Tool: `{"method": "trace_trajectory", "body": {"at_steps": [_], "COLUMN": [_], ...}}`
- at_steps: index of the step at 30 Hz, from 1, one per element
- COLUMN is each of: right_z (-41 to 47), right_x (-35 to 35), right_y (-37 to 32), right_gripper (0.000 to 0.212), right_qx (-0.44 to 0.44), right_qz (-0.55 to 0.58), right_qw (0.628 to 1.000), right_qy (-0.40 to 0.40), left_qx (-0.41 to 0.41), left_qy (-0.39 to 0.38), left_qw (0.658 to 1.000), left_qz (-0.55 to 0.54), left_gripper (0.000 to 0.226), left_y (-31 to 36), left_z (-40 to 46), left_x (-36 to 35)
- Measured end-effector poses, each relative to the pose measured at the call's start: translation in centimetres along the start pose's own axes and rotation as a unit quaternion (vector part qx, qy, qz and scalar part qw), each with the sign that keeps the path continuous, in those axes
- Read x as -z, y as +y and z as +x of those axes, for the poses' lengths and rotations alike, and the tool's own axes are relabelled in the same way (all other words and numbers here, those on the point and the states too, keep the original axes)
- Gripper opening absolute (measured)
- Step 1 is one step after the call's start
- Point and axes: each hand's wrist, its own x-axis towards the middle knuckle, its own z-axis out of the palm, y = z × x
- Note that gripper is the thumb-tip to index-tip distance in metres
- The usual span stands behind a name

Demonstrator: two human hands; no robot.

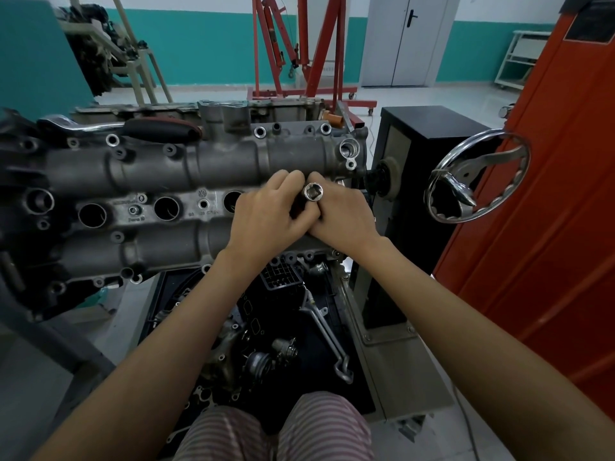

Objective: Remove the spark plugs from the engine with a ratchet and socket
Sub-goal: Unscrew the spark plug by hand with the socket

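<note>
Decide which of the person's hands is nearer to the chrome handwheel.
Right. The right hand grips the socket, closer to the handwheel; the left hand lies beyond it, further away.

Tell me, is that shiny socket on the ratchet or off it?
Off. Both hands hold the socket, its end open, while the ratchet lies apart on the engine.

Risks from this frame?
1. Both hands, left hand and right hand, hold the socket above open plug wells; a slip could drop it in one.
2. The ratchet rests loose on the cylinder head; a knock may send it off.
</note>
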Motion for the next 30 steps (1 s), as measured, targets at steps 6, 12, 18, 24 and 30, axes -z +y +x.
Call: {"method": "trace_trajectory", "body": {"at_steps": [6, 12, 18, 24, 30], "right_z": [0.03, -0.07, 0.02, 0.11, 0.0], "right_x": [-0.01, 0.23, 0.06, 0.2, 0.04], "right_y": [0.07, 0.0, -0.03, 0.06, -0.04], "right_gripper": [0.024, 0.019, 0.022, 0.024, 0.022], "right_qx": [0.004, 0.011, -0.001, 0.01, -0.002], "right_qz": [-0.027, 0.02, -0.018, -0.01, -0.022], "right_qw": [1.0, 1.0, 1.0, 1.0, 1.0], "right_qy": [0.008, 0.002, 0.002, -0.013, -0.012], "left_qx": [-0.016, -0.007, 0.006, -0.003, 0.01], "left_qy": [0.009, 0.002, 0.001, 0.001, -0.002], "left_qw": [0.999, 0.999, 0.999, 0.999, 1.0], "left_qz": [-0.033, -0.033, -0.031, -0.039, -0.023], "left_gripper": [0.035, 0.026, 0.032, 0.033, 0.026], "left_y": [-0.44, 0.03, -0.24, -0.17, -0.25], "left_z": [0.01, -0.04, 0.04, 0.04, 0.06], "left_x": [-0.04, 0.18, 0.18, 0.19, -0.03]}}
